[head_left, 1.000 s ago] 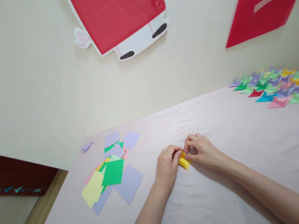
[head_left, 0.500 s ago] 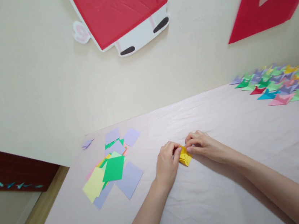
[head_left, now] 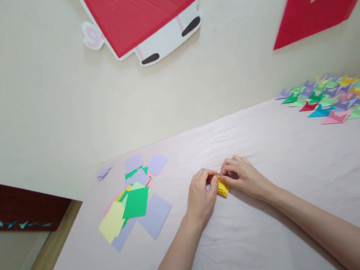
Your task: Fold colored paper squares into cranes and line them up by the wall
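Note:
A small folded piece of yellow origami paper (head_left: 223, 187) is between my two hands, just above or on the pale cloth. My left hand (head_left: 202, 194) pinches its left side, thumb in front and fingers behind. From the right, my right hand (head_left: 243, 176) pinches its upper edge with thumb and fingertips. The paper's lower corner points toward me and shows layered folds. My fingers hide its upper part.
Loose square paper sheets (head_left: 136, 202) in several colours lie spread to the left. Rows of folded paper cranes (head_left: 333, 98) stand at the back right. A pale cloth (head_left: 261, 239) covers the table, which meets a wall (head_left: 175, 96) with red decorations.
My right hand has shifted slightly left, its fingers now closer to my left hand. The yellow paper looks narrower, more of it covered or folded in.

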`<state>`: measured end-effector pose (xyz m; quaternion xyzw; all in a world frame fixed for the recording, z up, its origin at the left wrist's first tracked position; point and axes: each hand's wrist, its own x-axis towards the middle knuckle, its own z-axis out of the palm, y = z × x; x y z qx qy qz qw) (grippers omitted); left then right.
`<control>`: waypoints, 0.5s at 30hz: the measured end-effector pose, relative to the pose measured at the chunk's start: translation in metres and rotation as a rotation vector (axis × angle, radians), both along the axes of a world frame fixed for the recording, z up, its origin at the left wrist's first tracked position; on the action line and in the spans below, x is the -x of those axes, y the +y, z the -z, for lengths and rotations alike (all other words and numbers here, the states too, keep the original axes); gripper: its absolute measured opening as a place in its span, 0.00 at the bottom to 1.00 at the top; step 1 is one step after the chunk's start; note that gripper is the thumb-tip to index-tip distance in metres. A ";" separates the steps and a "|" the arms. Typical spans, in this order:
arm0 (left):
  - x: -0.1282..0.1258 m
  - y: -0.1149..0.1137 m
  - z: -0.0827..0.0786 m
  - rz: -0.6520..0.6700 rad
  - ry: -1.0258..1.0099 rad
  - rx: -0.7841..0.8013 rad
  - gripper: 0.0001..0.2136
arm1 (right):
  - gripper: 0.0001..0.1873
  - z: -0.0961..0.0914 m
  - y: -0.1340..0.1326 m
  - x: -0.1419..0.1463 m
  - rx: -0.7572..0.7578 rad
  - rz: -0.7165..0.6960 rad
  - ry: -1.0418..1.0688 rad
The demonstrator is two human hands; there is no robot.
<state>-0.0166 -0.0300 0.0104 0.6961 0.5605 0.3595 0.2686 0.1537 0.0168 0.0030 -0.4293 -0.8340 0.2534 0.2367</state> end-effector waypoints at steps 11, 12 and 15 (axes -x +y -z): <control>0.001 0.002 0.007 -0.030 -0.130 0.000 0.05 | 0.10 -0.001 -0.001 0.000 -0.025 -0.047 0.074; 0.001 0.002 0.007 -0.031 -0.138 0.001 0.05 | 0.10 0.000 -0.001 0.000 -0.022 -0.050 0.083; 0.001 0.001 0.005 -0.032 -0.162 0.002 0.07 | 0.08 0.002 -0.001 0.000 -0.019 -0.051 0.105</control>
